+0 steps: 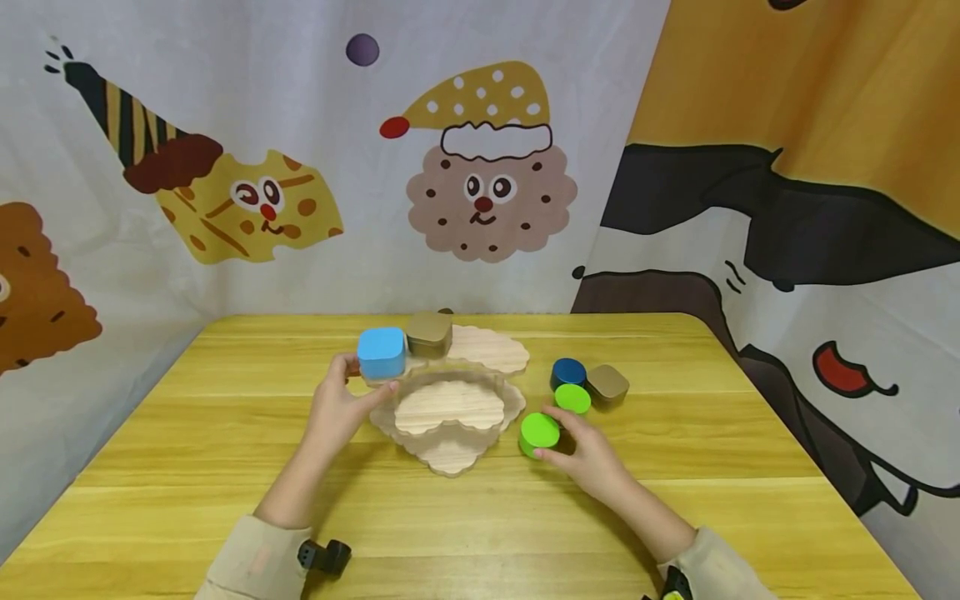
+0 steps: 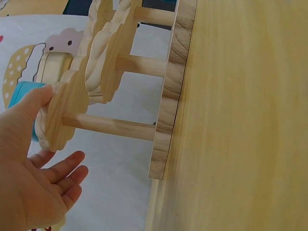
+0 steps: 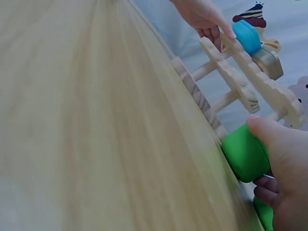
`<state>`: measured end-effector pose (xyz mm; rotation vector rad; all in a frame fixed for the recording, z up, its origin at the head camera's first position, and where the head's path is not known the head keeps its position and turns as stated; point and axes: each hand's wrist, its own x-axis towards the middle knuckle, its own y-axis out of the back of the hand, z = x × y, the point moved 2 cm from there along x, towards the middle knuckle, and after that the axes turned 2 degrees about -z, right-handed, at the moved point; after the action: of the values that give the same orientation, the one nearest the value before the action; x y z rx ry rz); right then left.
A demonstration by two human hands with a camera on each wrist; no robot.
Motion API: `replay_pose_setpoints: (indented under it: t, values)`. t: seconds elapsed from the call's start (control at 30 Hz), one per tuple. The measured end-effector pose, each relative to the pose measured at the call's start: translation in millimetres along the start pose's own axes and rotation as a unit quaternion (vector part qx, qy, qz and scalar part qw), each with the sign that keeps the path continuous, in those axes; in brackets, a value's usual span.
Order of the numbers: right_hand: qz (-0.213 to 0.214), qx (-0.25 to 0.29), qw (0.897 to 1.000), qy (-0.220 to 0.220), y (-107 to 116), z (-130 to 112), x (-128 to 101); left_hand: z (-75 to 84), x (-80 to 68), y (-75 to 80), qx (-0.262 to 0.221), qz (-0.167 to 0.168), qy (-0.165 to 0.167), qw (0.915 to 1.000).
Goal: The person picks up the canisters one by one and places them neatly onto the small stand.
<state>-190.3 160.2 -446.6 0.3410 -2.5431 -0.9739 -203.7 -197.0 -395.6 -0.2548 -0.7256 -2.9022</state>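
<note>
Right hand is curling thumb and fingers round a bright green round tin sitting on the yellow wooden table, just beside the tiered scalloped wooden stand. Left hand, fingers relaxed, is touching the stand's edge near a blue square tin.

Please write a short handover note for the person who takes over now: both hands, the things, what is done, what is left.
Left hand: open, thumb touching the wooden tiered stand beside the blue tin.
Right hand: holds a green round tin on the table, right of the stand.
Done: blue tin and gold tin on the top tier.
Left: the held tin, a second green tin, a dark blue tin, a bronze tin.
</note>
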Motion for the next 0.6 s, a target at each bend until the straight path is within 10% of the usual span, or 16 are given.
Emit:
replay_pose_setpoints:
  t: [0.6]
  values:
    - [-0.001, 0.015, 1.0, -0.009, 1.5, -3.8, -2.9, 2.3, -1.2, 0.7, -0.003, -0.008, 0.008, 0.9999]
